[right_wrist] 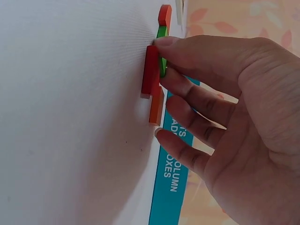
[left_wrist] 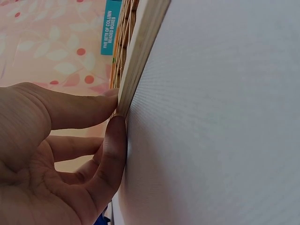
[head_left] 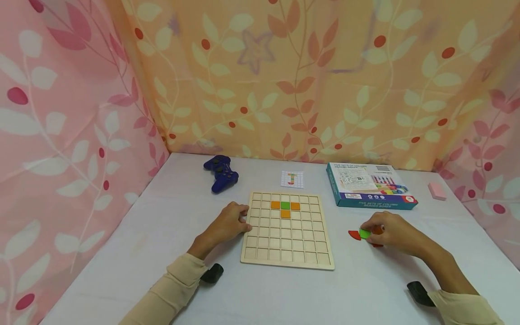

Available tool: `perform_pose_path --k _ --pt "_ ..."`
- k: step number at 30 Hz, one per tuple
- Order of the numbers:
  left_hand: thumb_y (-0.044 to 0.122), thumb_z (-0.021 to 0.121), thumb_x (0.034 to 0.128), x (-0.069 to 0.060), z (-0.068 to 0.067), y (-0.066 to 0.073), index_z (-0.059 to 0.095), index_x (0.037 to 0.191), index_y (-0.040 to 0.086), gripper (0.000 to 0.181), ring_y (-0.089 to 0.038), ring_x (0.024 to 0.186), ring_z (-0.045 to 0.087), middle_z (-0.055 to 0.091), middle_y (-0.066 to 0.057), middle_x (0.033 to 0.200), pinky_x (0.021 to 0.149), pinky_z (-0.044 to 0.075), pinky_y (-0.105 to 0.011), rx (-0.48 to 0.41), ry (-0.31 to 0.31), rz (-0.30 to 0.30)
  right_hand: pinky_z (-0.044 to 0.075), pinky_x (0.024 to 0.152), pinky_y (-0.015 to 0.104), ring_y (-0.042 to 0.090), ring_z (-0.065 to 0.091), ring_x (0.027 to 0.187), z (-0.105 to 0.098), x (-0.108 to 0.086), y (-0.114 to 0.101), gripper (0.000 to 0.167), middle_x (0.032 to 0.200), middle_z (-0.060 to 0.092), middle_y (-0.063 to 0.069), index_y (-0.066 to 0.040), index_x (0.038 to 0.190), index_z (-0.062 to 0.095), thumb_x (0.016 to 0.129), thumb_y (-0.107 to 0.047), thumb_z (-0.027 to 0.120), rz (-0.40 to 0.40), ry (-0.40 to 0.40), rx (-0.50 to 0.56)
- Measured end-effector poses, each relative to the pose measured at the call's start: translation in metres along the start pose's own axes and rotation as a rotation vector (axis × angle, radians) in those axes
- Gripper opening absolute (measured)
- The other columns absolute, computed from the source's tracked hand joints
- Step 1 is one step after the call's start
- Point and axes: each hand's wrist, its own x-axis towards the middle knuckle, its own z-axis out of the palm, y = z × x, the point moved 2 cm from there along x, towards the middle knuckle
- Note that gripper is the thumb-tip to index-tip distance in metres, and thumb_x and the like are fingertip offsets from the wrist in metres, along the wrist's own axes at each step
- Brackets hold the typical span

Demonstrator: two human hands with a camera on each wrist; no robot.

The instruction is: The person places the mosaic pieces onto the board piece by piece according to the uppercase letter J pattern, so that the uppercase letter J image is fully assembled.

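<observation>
A wooden grid board (head_left: 286, 243) lies on the white table, with a green square (head_left: 285, 205) between two orange squares and another orange square (head_left: 285, 214) below it. My left hand (head_left: 227, 223) pinches the board's left edge (left_wrist: 140, 56) between thumb and fingers. To the right of the board, my right hand (head_left: 392, 232) has thumb and finger on a green piece (head_left: 364, 234). Beside that piece lie a red piece (head_left: 354, 235), a second red piece (right_wrist: 150, 70) and an orange piece (right_wrist: 157, 108), partly covered by the hand in the head view.
Behind the board are a small pattern card (head_left: 292, 179) and a blue game controller (head_left: 221, 174). A flat teal box (head_left: 373, 186) with a paper on top lies at the back right, with a pink block (head_left: 437, 191) farther right. Patterned cloth (head_left: 260, 81) hangs behind the table.
</observation>
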Motion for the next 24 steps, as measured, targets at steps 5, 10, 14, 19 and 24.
perform_pose_path --k 5,10,14,19,24 --pt "-0.001 0.083 0.0864 0.000 0.000 0.001 0.058 0.142 -0.013 0.062 -0.019 0.093 0.058 0.062 -0.016 0.117 0.082 0.051 -0.035 0.008 -0.003 -0.006 0.055 0.077 0.032 0.020 0.060 0.098 -0.003 0.002 -0.005 0.035 0.108 0.074 0.001 -0.010 0.117 0.081 0.087 -0.027 0.084 0.012 0.003 0.022" --pt "-0.001 0.083 0.0865 0.000 0.000 0.001 0.058 0.142 -0.013 0.063 -0.020 0.093 0.057 0.062 -0.015 0.115 0.081 0.051 -0.034 0.003 -0.006 -0.012 0.057 0.070 0.031 0.022 0.058 0.098 -0.003 0.008 -0.014 0.038 0.104 0.073 0.000 -0.011 0.118 0.080 0.085 -0.027 0.084 0.013 0.022 0.053" --pt "-0.001 0.083 0.0862 0.000 0.000 0.001 0.058 0.142 -0.013 0.062 -0.020 0.092 0.057 0.061 -0.014 0.112 0.081 0.051 -0.034 -0.004 -0.002 -0.008 0.056 0.071 0.030 0.022 0.059 0.100 0.000 0.017 -0.026 0.037 0.103 0.071 -0.001 -0.011 0.118 0.080 0.085 -0.027 0.083 -0.022 0.034 0.036" --pt "-0.002 0.083 0.0856 0.000 0.000 0.001 0.059 0.141 -0.014 0.062 -0.020 0.092 0.057 0.062 -0.015 0.113 0.081 0.051 -0.034 -0.008 0.003 0.000 0.053 0.076 0.033 0.021 0.060 0.100 0.004 0.034 -0.042 0.032 0.102 0.072 -0.003 -0.014 0.116 0.080 0.087 -0.029 0.083 -0.071 0.054 0.019" --pt "-0.002 0.083 0.0858 0.000 0.000 0.000 0.058 0.141 -0.014 0.062 -0.020 0.092 0.057 0.062 -0.015 0.114 0.081 0.050 -0.034 -0.015 -0.001 0.008 0.051 0.078 0.032 0.019 0.059 0.096 0.010 0.049 -0.055 0.029 0.098 0.071 -0.006 -0.014 0.116 0.081 0.089 -0.026 0.082 -0.122 0.074 0.038"
